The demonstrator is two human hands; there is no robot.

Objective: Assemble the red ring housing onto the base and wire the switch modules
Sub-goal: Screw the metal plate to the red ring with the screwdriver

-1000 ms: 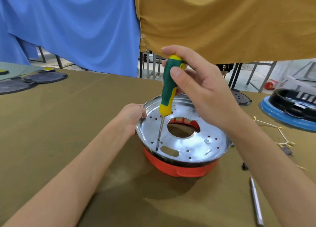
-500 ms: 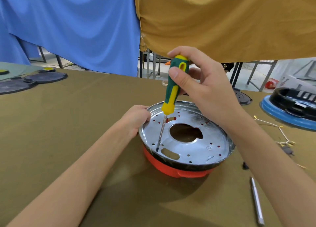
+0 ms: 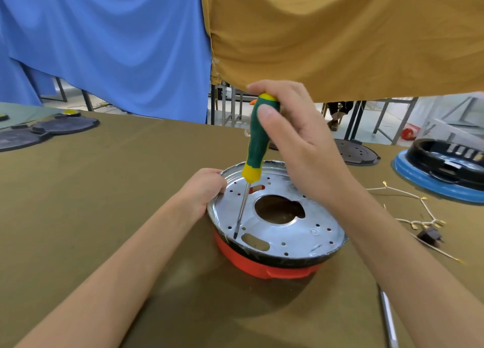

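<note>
A shiny metal base plate (image 3: 293, 232) with a large centre hole and several small holes sits on top of the red ring housing (image 3: 251, 262) in the middle of the table. My right hand (image 3: 296, 143) grips the green and yellow handle of a screwdriver (image 3: 255, 148), which stands nearly upright. Its tip rests at a hole near the plate's front left edge. My left hand (image 3: 203, 189) grips the plate's left rim and steadies it.
Yellow wires with a small black switch module (image 3: 429, 236) lie at the right. A blue and black ring unit (image 3: 442, 167) sits far right, a dark disc (image 3: 357, 152) behind my right hand, dark round plates (image 3: 44, 130) far left. A metal rod (image 3: 389, 321) lies bottom right.
The plate and housing have shifted slightly and tilted less. My right hand has turned on the screwdriver handle, and the tool stands a little more upright.
</note>
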